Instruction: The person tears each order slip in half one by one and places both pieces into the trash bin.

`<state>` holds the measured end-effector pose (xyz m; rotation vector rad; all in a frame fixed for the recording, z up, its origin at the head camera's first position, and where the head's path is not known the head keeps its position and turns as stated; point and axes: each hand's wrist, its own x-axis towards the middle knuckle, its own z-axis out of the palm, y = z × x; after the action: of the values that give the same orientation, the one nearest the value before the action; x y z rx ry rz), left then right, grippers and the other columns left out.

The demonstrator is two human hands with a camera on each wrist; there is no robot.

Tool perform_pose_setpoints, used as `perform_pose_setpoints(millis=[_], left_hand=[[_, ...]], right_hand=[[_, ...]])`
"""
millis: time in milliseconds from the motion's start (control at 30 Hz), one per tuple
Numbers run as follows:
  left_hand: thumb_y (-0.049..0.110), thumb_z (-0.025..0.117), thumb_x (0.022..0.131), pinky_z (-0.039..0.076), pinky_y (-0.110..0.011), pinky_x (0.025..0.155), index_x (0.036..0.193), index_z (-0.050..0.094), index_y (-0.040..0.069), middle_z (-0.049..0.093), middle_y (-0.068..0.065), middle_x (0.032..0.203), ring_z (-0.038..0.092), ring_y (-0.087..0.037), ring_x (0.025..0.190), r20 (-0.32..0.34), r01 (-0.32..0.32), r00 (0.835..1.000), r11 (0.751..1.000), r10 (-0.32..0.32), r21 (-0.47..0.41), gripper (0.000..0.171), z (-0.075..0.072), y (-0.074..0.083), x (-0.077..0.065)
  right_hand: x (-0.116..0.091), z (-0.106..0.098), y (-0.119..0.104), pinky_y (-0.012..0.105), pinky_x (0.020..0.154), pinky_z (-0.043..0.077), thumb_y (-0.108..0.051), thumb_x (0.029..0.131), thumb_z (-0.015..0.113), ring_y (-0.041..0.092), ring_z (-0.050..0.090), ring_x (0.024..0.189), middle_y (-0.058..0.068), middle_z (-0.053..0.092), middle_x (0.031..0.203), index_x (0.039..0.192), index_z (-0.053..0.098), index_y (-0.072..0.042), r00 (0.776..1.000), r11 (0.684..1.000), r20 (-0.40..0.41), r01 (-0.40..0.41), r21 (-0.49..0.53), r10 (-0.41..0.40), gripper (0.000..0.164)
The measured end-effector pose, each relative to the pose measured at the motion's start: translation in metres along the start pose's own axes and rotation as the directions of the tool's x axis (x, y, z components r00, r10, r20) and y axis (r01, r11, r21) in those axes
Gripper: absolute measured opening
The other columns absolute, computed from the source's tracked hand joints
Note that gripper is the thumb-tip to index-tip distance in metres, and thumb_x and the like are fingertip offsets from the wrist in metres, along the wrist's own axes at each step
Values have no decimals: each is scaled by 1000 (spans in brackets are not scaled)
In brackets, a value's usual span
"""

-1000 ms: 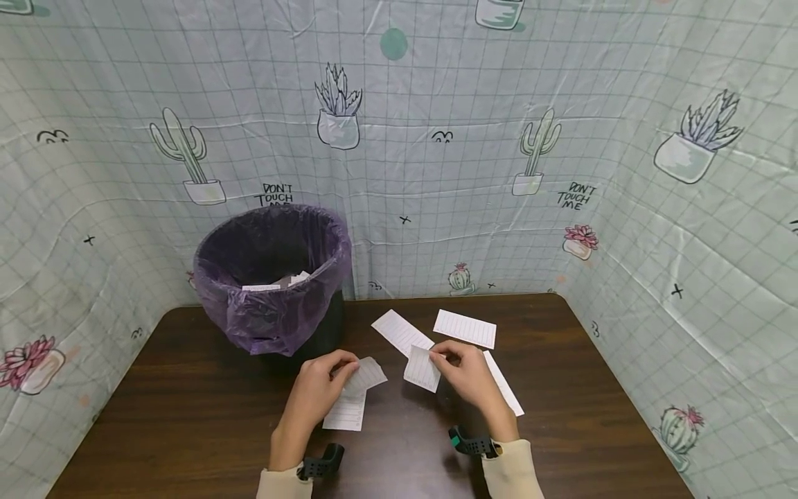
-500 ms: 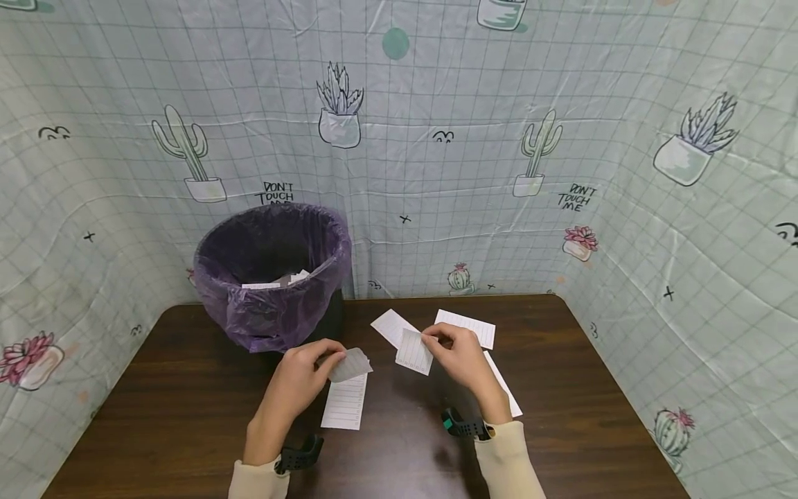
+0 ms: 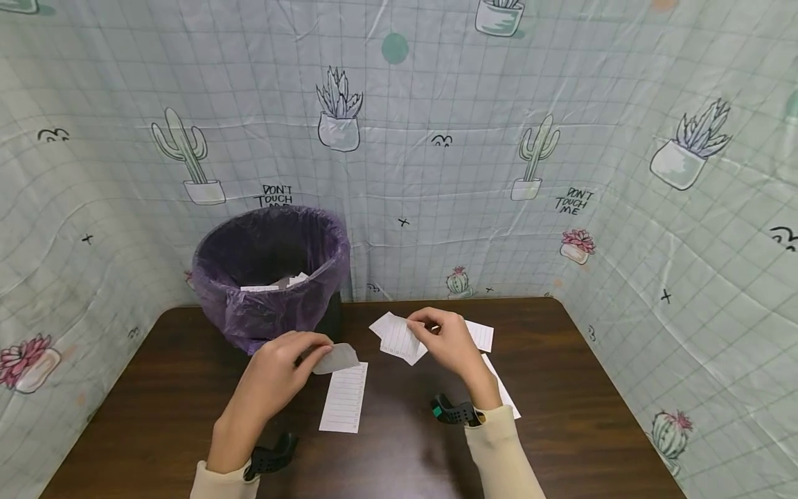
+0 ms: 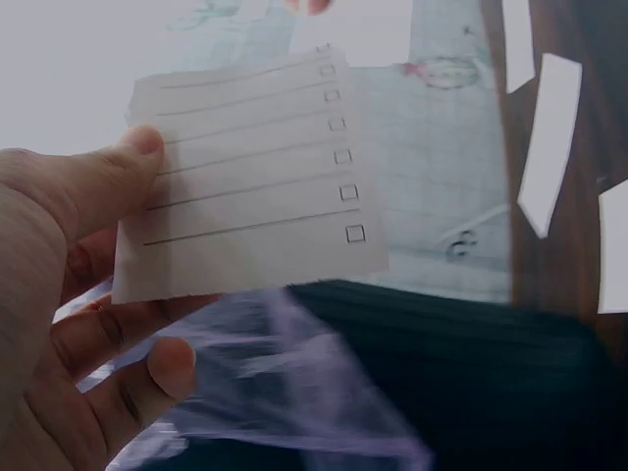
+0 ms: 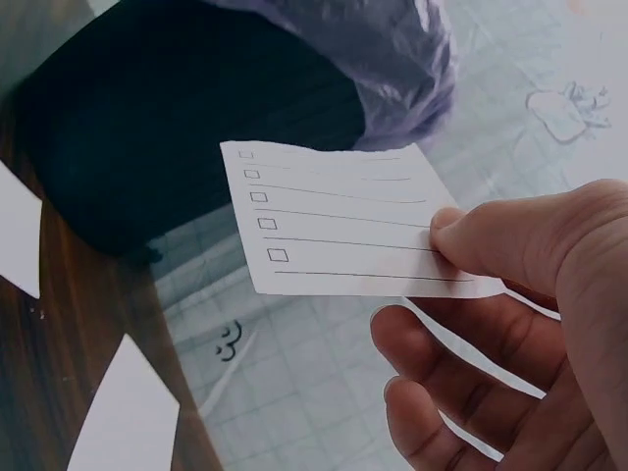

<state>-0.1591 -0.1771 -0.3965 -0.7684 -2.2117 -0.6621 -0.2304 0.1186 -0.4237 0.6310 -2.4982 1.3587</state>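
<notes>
A: What does each hand have?

B: The left hand (image 3: 277, 371) pinches the left piece (image 4: 245, 186) between thumb and fingers, beside the front of the bin (image 3: 332, 320). The right hand (image 3: 445, 339) has the same sort of grip on the right piece (image 5: 334, 226), in front of a slanted sheet (image 3: 382, 323).

A: Are they two parts of one sheet?

B: Probably; both are lined, with checkboxes, and each has an uneven edge. They're held well apart.

A: So which step is this?

B: I'd say the tearing is done for that sheet, and getting rid of the pieces is in hand. There's paper (image 3: 258, 288) in the bin too, inside the purple liner (image 3: 274, 315).

A: What does the next move call for?

B: Likely raising both pieces over the rim, the right one having further to go, then loosening each grip once well inside.

A: And the rest?

B: On the tabletop (image 3: 561, 443), the near sheet (image 3: 343, 405), the far sheet (image 3: 483, 336) and the side sheet (image 3: 501, 388) look whole, as far as they show.
</notes>
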Motion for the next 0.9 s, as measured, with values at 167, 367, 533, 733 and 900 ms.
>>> perform_pose_setpoints(millis=[167,367,533,733,900], left_hand=[[-1,86,76,56,-27,70,96,77,9,77,2,90,71,-12,78,-37,-95,995,995,96,6,24,-23,2,12],[0,86,75,58,-31,73,98,77,9,78,1,92,73,-14,81,-30,-161,986,986,162,32,26,-46,5,29],[17,75,94,58,-34,72,99,77,7,77,-2,91,73,-16,80,-41,-210,976,976,212,61,11,-64,7,42],[41,47,109,58,-39,67,99,77,7,77,-4,90,73,-20,78,-38,-197,979,974,202,114,46,-85,12,55],[41,47,109,56,-39,63,99,77,6,77,-5,88,70,-20,74,-64,-207,974,967,219,151,47,-99,11,64]], right_hand=[[7,1,-13,25,67,51,-16,98,71,8,61,71,0,76,90,100,78,-13,1000,1000,22,-2,27,2,8],[20,0,-31,27,67,52,-19,100,68,11,64,74,1,77,95,103,78,-13,998,999,66,9,44,-12,12],[32,0,-50,29,71,55,-20,101,67,11,68,79,2,78,99,106,78,-12,994,998,94,52,34,-55,15],[47,-1,-70,29,75,58,-18,101,67,12,68,82,2,78,98,104,78,-10,987,991,95,129,33,-132,13],[58,-2,-86,28,76,57,-20,101,67,10,67,82,-2,78,97,102,78,-13,984,988,97,149,34,-152,13]])
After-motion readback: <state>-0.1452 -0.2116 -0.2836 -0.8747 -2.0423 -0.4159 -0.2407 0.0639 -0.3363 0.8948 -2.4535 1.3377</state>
